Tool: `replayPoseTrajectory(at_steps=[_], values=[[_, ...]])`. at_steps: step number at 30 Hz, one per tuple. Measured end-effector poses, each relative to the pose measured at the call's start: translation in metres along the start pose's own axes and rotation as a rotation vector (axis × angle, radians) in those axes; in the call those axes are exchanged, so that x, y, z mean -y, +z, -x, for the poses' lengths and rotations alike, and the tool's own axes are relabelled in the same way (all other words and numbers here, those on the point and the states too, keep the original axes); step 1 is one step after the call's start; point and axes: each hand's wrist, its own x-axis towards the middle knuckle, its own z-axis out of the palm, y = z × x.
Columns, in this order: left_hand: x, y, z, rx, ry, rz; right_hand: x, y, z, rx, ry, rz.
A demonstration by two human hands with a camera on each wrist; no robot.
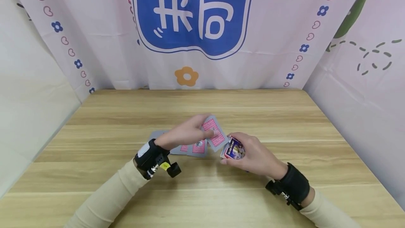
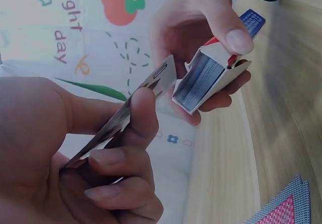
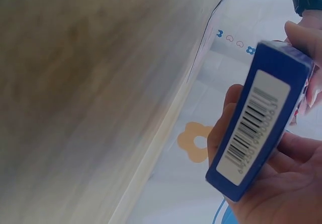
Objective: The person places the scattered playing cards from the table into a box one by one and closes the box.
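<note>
Between thumb and fingers, my left hand (image 1: 186, 133) pinches a playing card (image 1: 215, 133), its red-patterned back facing up in the head view. Whether more than one card is held there, I cannot tell. My right hand (image 1: 257, 154) grips a blue card box (image 1: 235, 149). In the left wrist view the open end of the box (image 2: 216, 65) faces the left hand, with a stack of cards (image 2: 202, 82) inside. The held card's corner is close to that opening. A barcode label (image 3: 254, 126) covers the box's closed end in the right wrist view.
Several playing cards (image 1: 197, 149) lie back up on the wooden table (image 1: 202, 200), partly hidden under the left hand and wrist. A printed cloth (image 1: 120, 62) hangs behind the table's far edge, and pale cloth walls stand at both sides.
</note>
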Motion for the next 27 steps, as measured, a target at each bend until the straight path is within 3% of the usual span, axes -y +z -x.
replayPoseTrajectory(at_steps=[8, 19, 23, 27], values=[[-0.001, 0.004, -0.001, -0.027, -0.002, 0.041, 0.001, -0.001, 0.000, -0.004, 0.006, 0.007], [-0.002, 0.004, -0.001, -0.004, -0.012, 0.013, 0.002, -0.002, -0.001, 0.001, 0.014, 0.016], [-0.001, 0.011, -0.002, -0.036, 0.009, 0.070, 0.001, -0.001, 0.000, -0.003, 0.007, 0.011], [0.001, 0.027, -0.007, -0.062, 0.075, 0.106, 0.000, -0.001, 0.000, -0.039, 0.013, 0.024]])
